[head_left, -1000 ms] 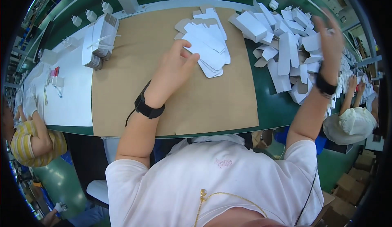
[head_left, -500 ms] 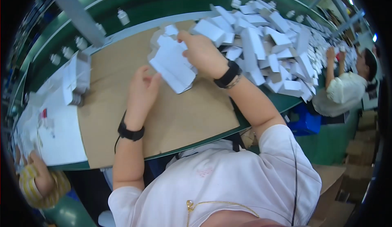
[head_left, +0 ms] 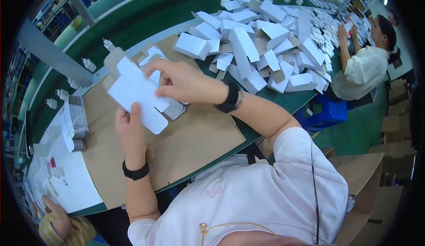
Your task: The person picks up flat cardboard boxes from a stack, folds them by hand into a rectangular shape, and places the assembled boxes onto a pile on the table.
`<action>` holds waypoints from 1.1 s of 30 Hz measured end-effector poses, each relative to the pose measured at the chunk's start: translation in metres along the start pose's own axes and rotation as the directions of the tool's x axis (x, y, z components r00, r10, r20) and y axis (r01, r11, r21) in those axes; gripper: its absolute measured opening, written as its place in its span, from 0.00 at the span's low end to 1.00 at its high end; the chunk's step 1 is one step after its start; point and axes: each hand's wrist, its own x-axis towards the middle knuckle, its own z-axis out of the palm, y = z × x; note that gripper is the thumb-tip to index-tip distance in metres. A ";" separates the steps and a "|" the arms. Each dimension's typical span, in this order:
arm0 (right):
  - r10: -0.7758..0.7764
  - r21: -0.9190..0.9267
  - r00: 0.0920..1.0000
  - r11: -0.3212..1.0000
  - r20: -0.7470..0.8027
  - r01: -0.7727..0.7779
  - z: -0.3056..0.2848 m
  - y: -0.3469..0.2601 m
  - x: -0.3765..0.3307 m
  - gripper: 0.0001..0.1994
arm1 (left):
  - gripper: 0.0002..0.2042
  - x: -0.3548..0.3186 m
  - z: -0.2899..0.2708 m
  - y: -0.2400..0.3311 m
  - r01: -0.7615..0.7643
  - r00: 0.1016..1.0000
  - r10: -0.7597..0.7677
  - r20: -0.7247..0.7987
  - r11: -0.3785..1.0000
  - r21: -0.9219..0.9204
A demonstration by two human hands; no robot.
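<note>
A flat white carton blank (head_left: 131, 85) is tilted above the brown cardboard sheet. My left hand (head_left: 131, 128) grips its lower edge, thumb on top and fingers partly hidden beneath. My right hand (head_left: 188, 83) is curled at the blank's right edge, with thumb and index finger bent against it. Under that hand lie more flat carton blanks (head_left: 176, 111), partly covered by the hand and the held piece.
Folded white boxes (head_left: 241, 46) are heaped at the right. A bundle of flat cartons (head_left: 73, 122) stands left on white sheeting. Small white bottles (head_left: 88, 64) stand along the far side. Co-workers sit at far right (head_left: 361, 66) and lower left (head_left: 62, 224).
One blank has come up off the pile and shifted left. My left hand, formerly apart from the cartons, now grips it. The view has swung somewhat.
</note>
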 end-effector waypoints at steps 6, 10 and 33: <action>-0.237 -0.255 0.964 0.946 -0.119 0.201 0.030 0.006 -0.003 0.23 | 0.08 -0.017 0.009 0.010 -0.342 0.939 0.315 0.136 0.830 0.441; -0.399 -0.206 0.898 0.909 -0.186 0.362 0.034 0.004 -0.001 0.25 | 0.07 -0.016 0.002 0.013 -0.483 0.868 0.437 0.235 0.637 0.601; 0.032 0.506 0.996 0.863 -0.087 0.016 0.037 0.002 -0.011 0.12 | 0.26 -0.029 0.014 0.014 -0.072 0.928 0.088 0.363 0.996 -0.059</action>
